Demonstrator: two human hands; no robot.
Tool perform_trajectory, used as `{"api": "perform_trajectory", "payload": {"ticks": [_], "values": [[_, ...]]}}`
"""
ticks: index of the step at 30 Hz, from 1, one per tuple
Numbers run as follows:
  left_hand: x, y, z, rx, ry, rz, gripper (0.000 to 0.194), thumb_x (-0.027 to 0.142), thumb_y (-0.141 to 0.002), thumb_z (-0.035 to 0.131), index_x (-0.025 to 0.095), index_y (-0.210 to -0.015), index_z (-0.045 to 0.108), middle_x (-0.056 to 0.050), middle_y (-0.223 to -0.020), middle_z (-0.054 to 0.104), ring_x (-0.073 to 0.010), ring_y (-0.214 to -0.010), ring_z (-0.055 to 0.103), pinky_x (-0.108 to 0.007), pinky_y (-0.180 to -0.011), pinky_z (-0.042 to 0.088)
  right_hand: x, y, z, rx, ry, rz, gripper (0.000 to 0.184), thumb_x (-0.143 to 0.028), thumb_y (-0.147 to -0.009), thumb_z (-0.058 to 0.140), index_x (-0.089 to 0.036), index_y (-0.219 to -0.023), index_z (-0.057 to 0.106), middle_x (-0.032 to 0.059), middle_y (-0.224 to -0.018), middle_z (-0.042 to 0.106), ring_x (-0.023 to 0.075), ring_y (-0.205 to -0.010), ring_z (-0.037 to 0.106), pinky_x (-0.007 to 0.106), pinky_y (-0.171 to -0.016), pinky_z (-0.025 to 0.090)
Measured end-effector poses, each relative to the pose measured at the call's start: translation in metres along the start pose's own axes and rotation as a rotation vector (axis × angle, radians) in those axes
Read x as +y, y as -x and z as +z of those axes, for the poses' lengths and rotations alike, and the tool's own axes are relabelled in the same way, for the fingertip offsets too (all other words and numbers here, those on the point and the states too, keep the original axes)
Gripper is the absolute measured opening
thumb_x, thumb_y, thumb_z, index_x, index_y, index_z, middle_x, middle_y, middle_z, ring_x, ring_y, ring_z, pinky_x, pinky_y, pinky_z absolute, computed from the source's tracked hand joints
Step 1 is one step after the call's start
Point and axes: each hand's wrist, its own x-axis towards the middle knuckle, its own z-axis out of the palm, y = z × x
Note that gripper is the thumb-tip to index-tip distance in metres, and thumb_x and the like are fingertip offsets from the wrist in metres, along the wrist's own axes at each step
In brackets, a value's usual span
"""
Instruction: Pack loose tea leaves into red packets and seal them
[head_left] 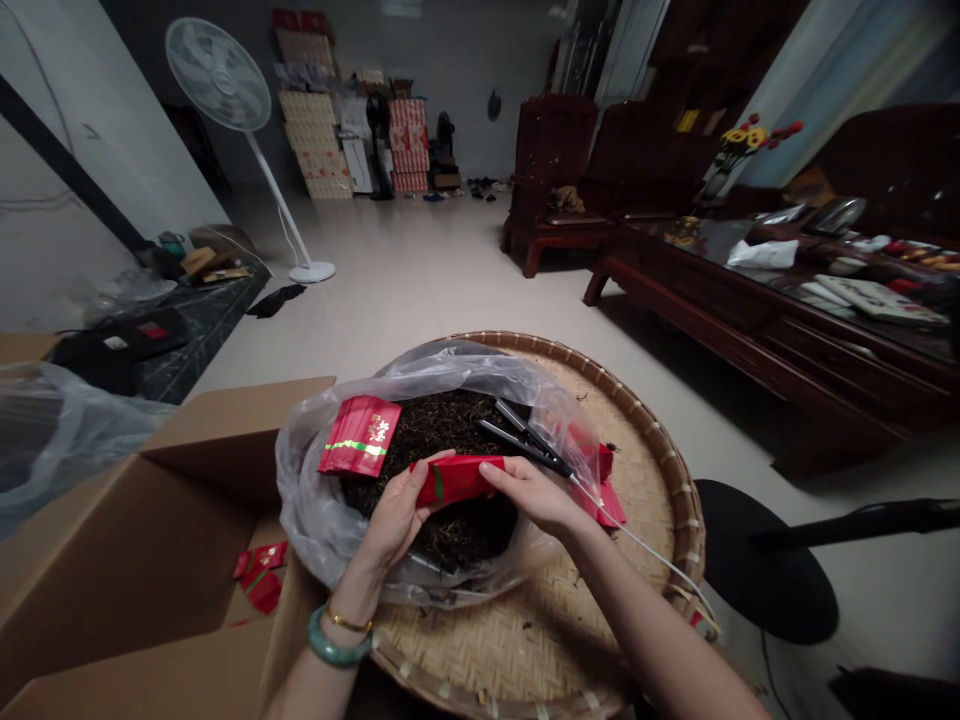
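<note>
A round woven tray (679, 480) forms the work surface, with an open clear plastic bag (300, 510) of dark, dried leafy material (442, 415) sitting on it. An open cardboard box (75, 560) stands against the tray's left side, a few small red packets (262, 590) lying inside. Beyond is a pale floor (420, 260) with a white standing fan (221, 80) at the left, stacked cartons (319, 145) by the far wall, and a dark wooden chair (555, 170) and low table (750, 320) at the right. A round black base (772, 560) stands on the floor just right of the tray.

The left hand (397, 515) and right hand (536, 490) grasp 1 red pouch (461, 480) between them, thumbs on its near face, 1 hand at each end. The pouch lies sideways between the 2 thumbs, above the bag's opening, its green stripe nearer the left hand. Just beyond the left hand, a fanned stack of red packs (360, 437) rests at the bag's left side. Beyond the right hand lies a black clamp-like tool (529, 440), its 2 arms spread, its white cord (645, 550) trailing across the tray toward the right rim.
</note>
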Motion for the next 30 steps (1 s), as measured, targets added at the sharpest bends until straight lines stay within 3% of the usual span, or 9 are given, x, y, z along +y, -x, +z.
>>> {"api": "perform_trajectory", "payload": {"ticks": [3, 6, 8, 11, 18, 22, 25, 28, 30], "values": [[0.002, -0.001, -0.007, 0.136, -0.305, 0.187, 0.057, 0.055, -0.084, 0.05, 0.012, -0.12, 0.058, -0.016, -0.109, 0.067, -0.0291, -0.106, 0.061, -0.045, -0.092, 0.048, 0.003, -0.003, -0.002, 0.002, -0.056, -0.001, 0.052, -0.063, -0.076, 0.056, -0.017, -0.097, 0.071, 0.0036, -0.09, 0.072, 0.0186, -0.085, 0.06, 0.039, -0.097, 0.037], [0.005, 0.003, -0.008, 0.307, -0.869, 0.619, 0.051, 0.045, -0.08, 0.061, 0.017, -0.122, 0.057, -0.013, -0.122, 0.061, -0.0301, -0.114, 0.053, -0.049, -0.1, 0.039, 0.004, -0.005, -0.002, 0.011, -0.045, 0.017, 0.052, -0.063, -0.078, 0.054, -0.017, -0.094, 0.071, 0.0037, -0.09, 0.071, 0.0197, -0.089, 0.059, 0.04, -0.101, 0.032], [0.004, 0.007, -0.006, 0.261, -1.245, 0.83, 0.052, 0.035, -0.076, 0.068, 0.021, -0.125, 0.056, -0.01, -0.127, 0.058, -0.0311, -0.113, 0.05, -0.052, -0.1, 0.037, 0.005, -0.006, 0.002, 0.005, -0.017, 0.025, 0.052, -0.064, -0.077, 0.054, -0.017, -0.091, 0.072, 0.0031, -0.087, 0.07, 0.0198, -0.089, 0.058, 0.04, -0.1, 0.033], [0.001, 0.011, -0.003, 0.12, -1.519, 0.935, 0.051, 0.019, -0.079, 0.063, 0.02, -0.128, 0.051, -0.009, -0.124, 0.06, -0.0283, -0.103, 0.051, -0.048, -0.091, 0.044, 0.007, -0.007, 0.009, -0.009, -0.001, 0.031, 0.051, -0.065, -0.074, 0.057, -0.017, -0.084, 0.072, 0.0013, -0.082, 0.069, 0.0182, -0.084, 0.056, 0.037, -0.094, 0.037], [-0.009, 0.009, -0.005, 0.096, -1.483, 0.986, 0.046, 0.01, -0.079, 0.059, 0.015, -0.123, 0.05, -0.011, -0.119, 0.061, -0.0262, -0.102, 0.05, -0.044, -0.089, 0.048, 0.011, -0.006, 0.016, 0.001, -0.023, 0.068, 0.05, -0.065, -0.07, 0.06, -0.016, -0.068, 0.068, -0.0019, -0.066, 0.062, 0.0134, -0.068, 0.05, 0.031, -0.08, 0.04], [-0.009, 0.008, -0.006, 0.14, -1.44, 0.992, 0.045, 0.01, -0.076, 0.06, 0.016, -0.12, 0.052, -0.01, -0.116, 0.062, -0.0262, -0.102, 0.052, -0.044, -0.089, 0.049, 0.001, -0.004, 0.009, -0.004, 0.043, 0.047, 0.047, -0.061, -0.073, 0.06, -0.014, -0.072, 0.069, -0.0002, -0.067, 0.064, 0.0143, -0.069, 0.054, 0.032, -0.079, 0.042], [-0.004, 0.006, -0.01, 0.215, -1.383, 0.978, 0.042, 0.011, -0.075, 0.061, 0.017, -0.116, 0.054, -0.009, -0.11, 0.064, -0.0251, -0.1, 0.055, -0.044, -0.089, 0.049, -0.006, -0.004, -0.003, 0.116, 0.08, -0.004, 0.049, -0.058, -0.083, 0.048, -0.014, -0.077, 0.069, 0.0049, -0.074, 0.067, 0.0182, -0.077, 0.062, 0.034, -0.079, 0.046], [0.001, 0.003, -0.016, 0.303, -1.297, 0.95, 0.039, 0.015, -0.075, 0.063, 0.017, -0.113, 0.056, -0.009, -0.108, 0.064, -0.0241, -0.1, 0.057, -0.044, -0.089, 0.049, -0.004, -0.006, -0.012, 0.288, 0.375, -0.093, 0.037, -0.045, -0.087, 0.046, -0.015, -0.09, 0.068, 0.0093, -0.09, 0.069, 0.0219, -0.088, 0.064, 0.037, -0.081, 0.048], [0.003, 0.002, -0.021, 0.363, -1.215, 0.921, 0.037, 0.018, -0.075, 0.063, 0.017, -0.112, 0.057, -0.008, -0.107, 0.063, -0.0232, -0.099, 0.058, -0.04, -0.084, 0.053, 0.003, -0.007, -0.011, 0.29, 0.701, -0.146, 0.03, -0.031, -0.082, 0.056, -0.016, -0.107, 0.064, 0.0122, -0.108, 0.066, 0.0245, -0.103, 0.059, 0.04, -0.092, 0.044]]}}
